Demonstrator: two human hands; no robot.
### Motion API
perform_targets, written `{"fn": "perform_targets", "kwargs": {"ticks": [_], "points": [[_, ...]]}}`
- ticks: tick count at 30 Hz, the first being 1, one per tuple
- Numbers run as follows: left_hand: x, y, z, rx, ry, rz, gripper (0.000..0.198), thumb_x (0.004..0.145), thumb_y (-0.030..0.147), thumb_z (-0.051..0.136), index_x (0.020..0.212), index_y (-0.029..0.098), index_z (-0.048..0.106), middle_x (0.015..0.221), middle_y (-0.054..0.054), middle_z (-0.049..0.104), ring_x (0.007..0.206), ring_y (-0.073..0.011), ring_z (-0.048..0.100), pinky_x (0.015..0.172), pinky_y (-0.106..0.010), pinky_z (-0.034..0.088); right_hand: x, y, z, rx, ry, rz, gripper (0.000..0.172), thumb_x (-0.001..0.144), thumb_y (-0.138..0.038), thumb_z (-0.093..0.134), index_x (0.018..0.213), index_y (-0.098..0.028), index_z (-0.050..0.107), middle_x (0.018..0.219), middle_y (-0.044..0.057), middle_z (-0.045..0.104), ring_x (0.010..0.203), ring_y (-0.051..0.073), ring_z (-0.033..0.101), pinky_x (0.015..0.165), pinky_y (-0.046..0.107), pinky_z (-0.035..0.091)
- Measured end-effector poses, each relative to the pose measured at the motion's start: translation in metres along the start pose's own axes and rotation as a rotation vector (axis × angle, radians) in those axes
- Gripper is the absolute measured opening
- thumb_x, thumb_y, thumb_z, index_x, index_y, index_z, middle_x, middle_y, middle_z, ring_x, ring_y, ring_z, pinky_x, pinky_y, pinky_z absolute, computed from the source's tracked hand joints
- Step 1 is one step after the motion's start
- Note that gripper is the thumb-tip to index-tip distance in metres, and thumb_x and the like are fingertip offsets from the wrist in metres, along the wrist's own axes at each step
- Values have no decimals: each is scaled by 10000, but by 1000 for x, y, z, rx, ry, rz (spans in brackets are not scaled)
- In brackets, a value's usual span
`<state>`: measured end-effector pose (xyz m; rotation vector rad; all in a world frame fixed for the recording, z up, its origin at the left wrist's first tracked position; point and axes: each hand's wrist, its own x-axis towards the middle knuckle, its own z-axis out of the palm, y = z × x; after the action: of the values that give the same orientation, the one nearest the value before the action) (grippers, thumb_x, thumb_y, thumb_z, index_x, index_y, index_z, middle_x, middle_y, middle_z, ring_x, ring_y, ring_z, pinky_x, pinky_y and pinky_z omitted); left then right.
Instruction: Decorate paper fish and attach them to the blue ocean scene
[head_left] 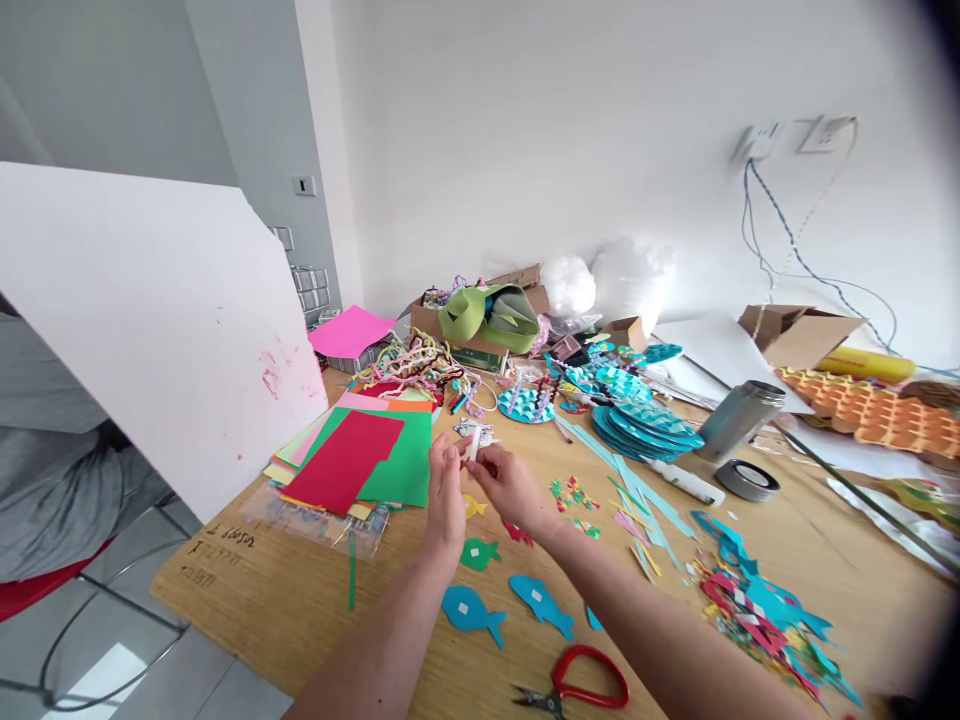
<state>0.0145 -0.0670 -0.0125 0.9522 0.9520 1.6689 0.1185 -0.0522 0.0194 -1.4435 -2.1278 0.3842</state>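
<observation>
So the right hand (510, 488) was pinching a little white strip (475, 442) between thumb and finger, up over the middle of the surface (420, 640). The left hand (447, 495) had its fingers pointing up just beside the strip; honestly couldn't tell whether they were gripping it too.

Going round the clock from the hands: at 6 was a yellow fish (474, 507), then a green fish (478, 553) and a blue fish (471, 609), those last two each with a white square on them. Another blue fish (540, 604), also with a square, lay at 5, and the red-handled scissors (589, 678) were further out that way. Red paper (349, 465) sat on green paper (409, 465) at 9, tangled fuzzy sticks (420, 365) at 11, and a stack of blue plates (637, 435) plus a metal bottle (739, 425) around 3.
</observation>
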Motion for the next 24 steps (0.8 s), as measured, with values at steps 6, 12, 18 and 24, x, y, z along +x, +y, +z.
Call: {"fn": "perform_targets", "kwargs": {"ticks": [6,12,18,24], "points": [[6,8,-6,69,170,-44,433,914,447,406,1250,174,423,1231,-152,564,1151,-220,550,1004,-378,414,30,53,-30,-419,-76,124,215,836,-65,461,847,-88,674,979,211,625,1011,282,551,832,340,384],[10,6,-10,41,241,0,363,885,377,451,1191,181,466,1136,-126,598,1059,-197,592,952,-357,454,33,70,-30,-572,-196,162,254,826,-36,453,947,-28,677,1094,282,590,1142,345,485,929,419,342],[12,4,-10,18,249,7,345,866,343,474,1165,171,478,1056,-109,614,1010,-188,608,915,-344,472,26,36,-5,-361,-446,38,191,848,-283,601,995,-192,683,993,71,681,946,180,606,786,226,413],[15,0,-11,9,233,-4,318,853,305,478,1139,164,484,1021,-102,617,991,-180,614,882,-330,482,25,16,17,-212,-535,98,259,740,-300,738,932,-145,657,997,74,658,918,181,598,766,264,447]]}}
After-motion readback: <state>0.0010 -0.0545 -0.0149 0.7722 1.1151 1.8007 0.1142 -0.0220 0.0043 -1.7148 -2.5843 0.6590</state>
